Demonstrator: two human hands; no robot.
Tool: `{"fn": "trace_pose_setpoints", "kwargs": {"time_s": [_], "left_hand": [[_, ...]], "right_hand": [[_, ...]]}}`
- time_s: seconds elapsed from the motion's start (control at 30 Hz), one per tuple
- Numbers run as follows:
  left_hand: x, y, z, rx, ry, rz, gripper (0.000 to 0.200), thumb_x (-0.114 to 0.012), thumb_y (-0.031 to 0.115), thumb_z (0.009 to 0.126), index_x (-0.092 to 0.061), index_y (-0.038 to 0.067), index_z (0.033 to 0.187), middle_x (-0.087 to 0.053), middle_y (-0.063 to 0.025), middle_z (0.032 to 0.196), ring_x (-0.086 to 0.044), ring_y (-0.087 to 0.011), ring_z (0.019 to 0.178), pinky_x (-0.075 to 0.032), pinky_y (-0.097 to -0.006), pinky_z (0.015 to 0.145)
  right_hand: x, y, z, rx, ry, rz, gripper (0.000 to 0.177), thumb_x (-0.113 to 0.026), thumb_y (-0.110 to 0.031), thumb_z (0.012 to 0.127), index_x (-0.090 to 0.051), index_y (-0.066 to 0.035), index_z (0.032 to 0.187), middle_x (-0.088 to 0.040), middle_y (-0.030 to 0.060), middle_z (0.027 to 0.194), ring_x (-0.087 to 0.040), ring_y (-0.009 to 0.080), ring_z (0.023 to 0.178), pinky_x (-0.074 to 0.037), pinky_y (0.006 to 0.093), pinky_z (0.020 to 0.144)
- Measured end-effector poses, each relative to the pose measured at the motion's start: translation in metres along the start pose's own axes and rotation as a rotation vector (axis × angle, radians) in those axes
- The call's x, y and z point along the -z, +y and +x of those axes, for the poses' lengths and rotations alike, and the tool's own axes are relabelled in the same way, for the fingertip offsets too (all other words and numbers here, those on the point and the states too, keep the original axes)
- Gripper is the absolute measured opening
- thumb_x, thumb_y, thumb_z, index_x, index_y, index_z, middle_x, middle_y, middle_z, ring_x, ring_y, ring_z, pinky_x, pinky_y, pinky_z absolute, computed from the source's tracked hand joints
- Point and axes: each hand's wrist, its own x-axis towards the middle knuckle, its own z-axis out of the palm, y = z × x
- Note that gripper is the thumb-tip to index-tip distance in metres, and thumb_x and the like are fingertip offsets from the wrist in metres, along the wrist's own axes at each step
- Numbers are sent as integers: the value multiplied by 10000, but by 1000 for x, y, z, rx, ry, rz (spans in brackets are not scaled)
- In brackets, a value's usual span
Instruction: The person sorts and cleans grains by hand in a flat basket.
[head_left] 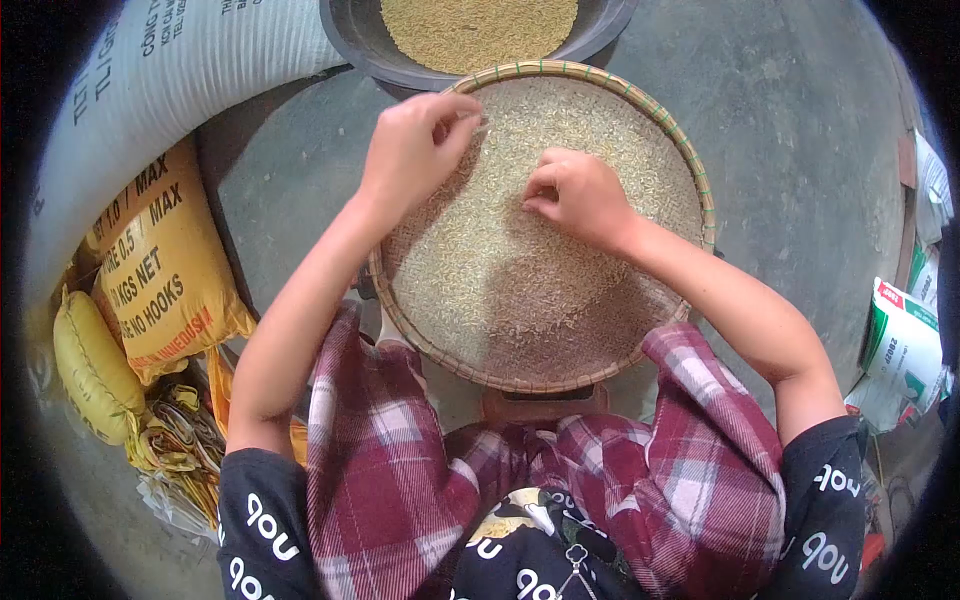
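A round woven tray (708,200) with a bamboo rim rests over my lap, spread with pale grains (560,290). Above its upper left part is my left hand (425,140), thumb and fingertips pinched together near the rim; anything between them is too small to make out. My right hand (575,195) hovers over the middle of the grains with its fingers curled in and the fingertips close to the thumb. What it may hold is hidden.
Beyond the tray stands a dark basin (345,30) of golden grain. White sacks (220,60), an orange printed sack (170,260) and a small yellow sack (95,360) lie at the left. White and green packets (905,340) are at the right.
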Motion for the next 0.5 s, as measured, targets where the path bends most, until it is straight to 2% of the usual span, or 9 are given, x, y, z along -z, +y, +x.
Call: {"fn": "trace_pose_setpoints", "kwargs": {"time_s": [0.07, 0.17, 0.2, 0.3, 0.33, 0.47, 0.5], "left_hand": [[-2, 1, -15, 39, -75, -25, 147, -704, 115, 837, -730, 62, 972, -696, -97, 841, -632, -144, 635, -513, -281, 609], [-8, -2, -31, 5, -113, -18, 145, -703, 115, 838, -730, 68, 972, -693, -99, 834, -640, -170, 643, -519, -296, 617], [-10, -1, -37, 24, -179, -11, 126, -702, 117, 831, -724, 67, 945, -683, -101, 842, -655, -220, 699, -529, -327, 663], [-16, 1, -52, -88, -263, 35, 115, -706, 123, 817, -710, 61, 914, -667, -101, 851, -654, -261, 761, -529, -354, 704], [-17, 2, -56, -56, -300, 16, 117, -714, 133, 801, -697, 57, 888, -652, -101, 864, -648, -288, 812, -523, -381, 738], [-21, 8, -63, -12, -308, 15, 122, -721, 135, 793, -697, 58, 885, -643, -98, 862, -647, -286, 810, -519, -387, 733], [-23, 8, -64, 4, -299, 13, 123, -721, 133, 791, -696, 61, 888, -638, -98, 859, -645, -287, 816, -517, -389, 735]], "right_hand": [[0, 0, 2, -13, -4, 5, 110, -777, -153, 722, -704, -97, 784, -624, 64, 807, -636, 271, 788, -510, 382, 680], [4, 2, 3, -18, -48, 58, 59, -721, -151, 766, -690, -101, 761, -621, 67, 825, -632, 274, 836, -507, 417, 700], [5, 3, 4, -9, -53, 81, 62, -717, -144, 769, -687, -90, 773, -631, 78, 826, -634, 282, 834, -507, 417, 704], [8, 4, 6, -12, -40, 125, 65, -709, -123, 773, -680, -68, 795, -650, 104, 823, -640, 300, 823, -508, 414, 710], [9, 3, 7, -24, -21, 146, 67, -706, -108, 773, -676, -58, 805, -660, 120, 818, -645, 310, 813, -511, 411, 713], [11, 5, 7, -56, -18, 198, 51, -699, -71, 771, -669, -41, 799, -673, 146, 800, -656, 326, 785, -519, 401, 713], [10, 6, 7, -41, 11, 202, 69, -708, -45, 766, -676, -28, 826, -670, 129, 770, -640, 253, 708, -504, 358, 656]]}}
